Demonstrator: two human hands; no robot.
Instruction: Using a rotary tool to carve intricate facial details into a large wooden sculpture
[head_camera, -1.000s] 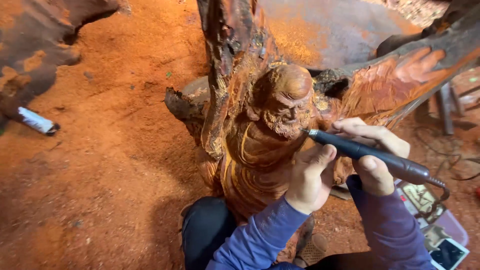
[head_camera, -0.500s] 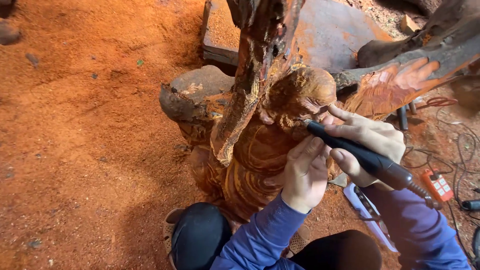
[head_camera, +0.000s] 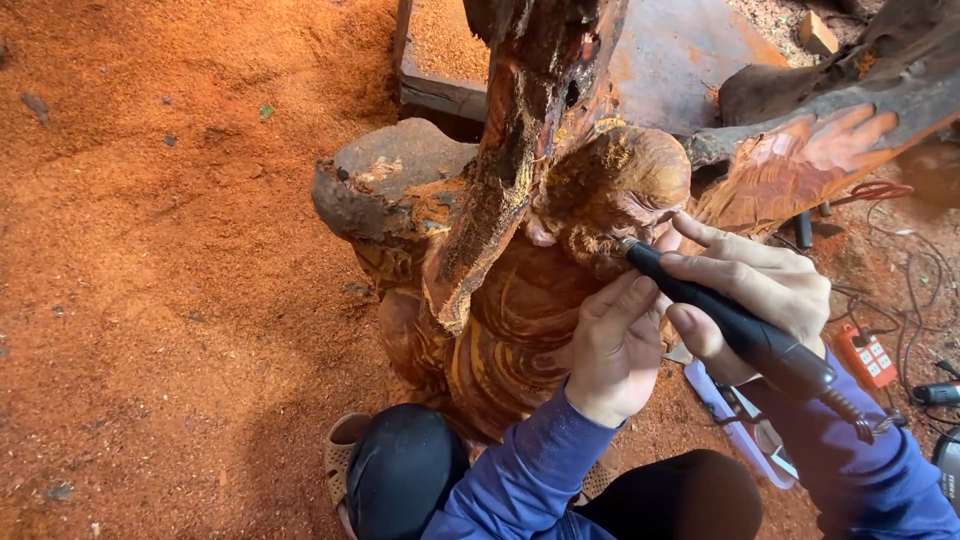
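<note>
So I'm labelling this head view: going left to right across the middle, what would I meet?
Sawdust floor → carved wooden figure → left hand → black rotary tool held in right hand → orange control box → cables.

Floor (head_camera: 150, 300): thick orange-red sawdust throughout. Carved wooden figure (head_camera: 500, 330) stands on it. Flat slab (head_camera: 670, 60) behind. Small wood block (head_camera: 818, 33) far right. Orange box (head_camera: 866, 357), dark cables (head_camera: 905, 300), clear tray (head_camera: 735, 425) at right.
</note>
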